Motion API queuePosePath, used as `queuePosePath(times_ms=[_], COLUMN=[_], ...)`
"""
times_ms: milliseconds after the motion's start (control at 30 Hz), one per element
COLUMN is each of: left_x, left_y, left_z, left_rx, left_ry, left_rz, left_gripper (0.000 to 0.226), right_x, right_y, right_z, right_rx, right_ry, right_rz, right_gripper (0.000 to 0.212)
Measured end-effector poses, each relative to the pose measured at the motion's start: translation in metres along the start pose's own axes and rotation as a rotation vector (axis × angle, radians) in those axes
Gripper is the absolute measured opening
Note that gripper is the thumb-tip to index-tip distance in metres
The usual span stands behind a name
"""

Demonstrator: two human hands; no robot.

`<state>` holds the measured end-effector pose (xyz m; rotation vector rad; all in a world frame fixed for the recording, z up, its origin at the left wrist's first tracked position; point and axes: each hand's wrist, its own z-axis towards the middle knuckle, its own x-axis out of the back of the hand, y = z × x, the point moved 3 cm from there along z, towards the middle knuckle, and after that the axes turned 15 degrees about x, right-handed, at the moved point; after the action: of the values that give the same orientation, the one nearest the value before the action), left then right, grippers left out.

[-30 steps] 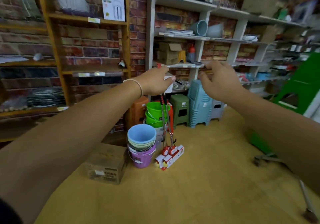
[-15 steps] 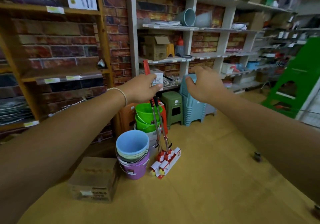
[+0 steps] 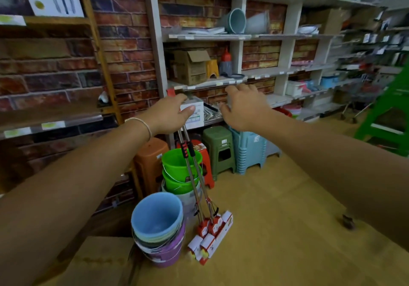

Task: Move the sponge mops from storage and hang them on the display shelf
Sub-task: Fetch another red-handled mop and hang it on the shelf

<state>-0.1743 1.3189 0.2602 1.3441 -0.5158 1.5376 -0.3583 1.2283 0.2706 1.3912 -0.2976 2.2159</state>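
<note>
Two sponge mops (image 3: 200, 188) with metal poles, red-black grips and red-white packaged heads hang down in front of me, their heads just above the tan floor. My left hand (image 3: 170, 113) grips the tops of both poles; a red handle end sticks up behind the hand. My right hand (image 3: 243, 106) hovers to the right with fingers spread, holding nothing, close to the white display shelf (image 3: 261, 73). How the handle tops meet the shelf edge is hidden by my left hand.
Stacked buckets, blue on purple (image 3: 158, 228) and green (image 3: 181, 170), stand left of the mop heads. Plastic stools (image 3: 219, 148) line the shelf base. A cardboard box (image 3: 97, 263) sits at lower left, a green stepladder (image 3: 387, 117) at right, a wooden shelf (image 3: 51, 113) at left.
My view has moved closer to the white shelf. Both hands stay raised before it, the left still gripping the mop poles, the right drifting nearer to the left.
</note>
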Motion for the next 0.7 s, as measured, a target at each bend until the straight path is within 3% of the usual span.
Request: queuePosePath(times_ms=[400,700], left_x=[-0.113,-0.184], left_y=[-0.018,-0.046], left_z=[0.153,0.329], left_rx=[0.013,-0.002], left_ry=[-0.099,-0.153], left_rz=[-0.012,0.052], left_gripper=[0.058,0.054], right_x=[-0.128,-0.222], right_y=[0.079,0.145], right_z=[0.093,0.223], right_rx=[-0.092,-0.126], right_ry=[-0.165,-0.245], right_rz=[0.001,0.000], right_gripper=[0.061,0.055])
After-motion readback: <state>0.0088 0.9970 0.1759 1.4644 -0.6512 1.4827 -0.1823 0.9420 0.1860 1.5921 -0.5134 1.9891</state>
